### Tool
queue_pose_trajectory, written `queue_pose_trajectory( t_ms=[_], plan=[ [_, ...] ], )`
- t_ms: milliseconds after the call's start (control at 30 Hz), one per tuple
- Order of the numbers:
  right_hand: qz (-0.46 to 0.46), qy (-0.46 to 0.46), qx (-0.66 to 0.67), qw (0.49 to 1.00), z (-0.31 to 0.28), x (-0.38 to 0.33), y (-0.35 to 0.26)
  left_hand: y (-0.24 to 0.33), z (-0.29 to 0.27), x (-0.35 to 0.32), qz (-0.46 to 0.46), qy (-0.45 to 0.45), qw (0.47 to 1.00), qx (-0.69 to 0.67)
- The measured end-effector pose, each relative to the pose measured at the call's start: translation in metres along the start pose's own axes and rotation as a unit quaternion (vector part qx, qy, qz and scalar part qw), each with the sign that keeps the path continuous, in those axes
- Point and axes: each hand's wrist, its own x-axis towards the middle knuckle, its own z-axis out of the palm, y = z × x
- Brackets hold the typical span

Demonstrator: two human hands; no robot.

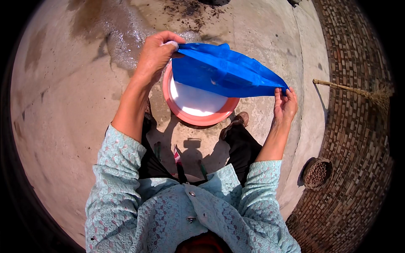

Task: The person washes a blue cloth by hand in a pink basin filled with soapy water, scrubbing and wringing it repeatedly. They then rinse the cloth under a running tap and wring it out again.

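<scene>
A blue cloth bag or sheet (215,74), its exact kind unclear, is stretched between my two hands. My left hand (157,54) grips its upper left corner, with white suds on the thumb. My right hand (286,104) pinches the far right corner between thumb and fingers. Below the cloth stands a round pink basin (198,120) on the ground between my feet. White sudsy water (196,101) fills it. The blue cloth hides the basin's far right part, and it hangs over the rim; whether its lower edge touches the suds I cannot tell.
Wet foam (126,40) lies on the concrete ground beyond my left hand, with dark debris (192,12) farther off. To the right, a brick-paved strip (354,126) holds a straw broom (354,87) and a round container of small brown lumps (317,173). My shoe (236,123) is beside the basin.
</scene>
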Motion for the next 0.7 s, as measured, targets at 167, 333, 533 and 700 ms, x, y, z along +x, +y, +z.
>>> queue_pose_trajectory(
  t_ms=[167, 333, 533, 700],
  plan=[
    [0.013, -0.008, -0.01, 1.0, -0.002, 0.001, 0.0, 0.0, 0.002, 0.001, 0.002, -0.008, 1.0, 0.01],
    [-0.095, -0.005, -0.156, 0.983, 0.027, -0.03, 0.005, 0.001, 0.017, -0.005, -0.006, 0.012, 0.999, 0.03],
    [0.164, -0.272, -0.343, 0.884, 0.05, -0.082, 0.032, -0.009, 0.058, -0.019, 0.058, -0.019, 0.997, 0.041],
    [0.342, -0.273, -0.173, 0.882, 0.055, -0.101, 0.066, -0.035, 0.087, -0.042, 0.187, -0.062, 0.968, 0.158]
  ],
)
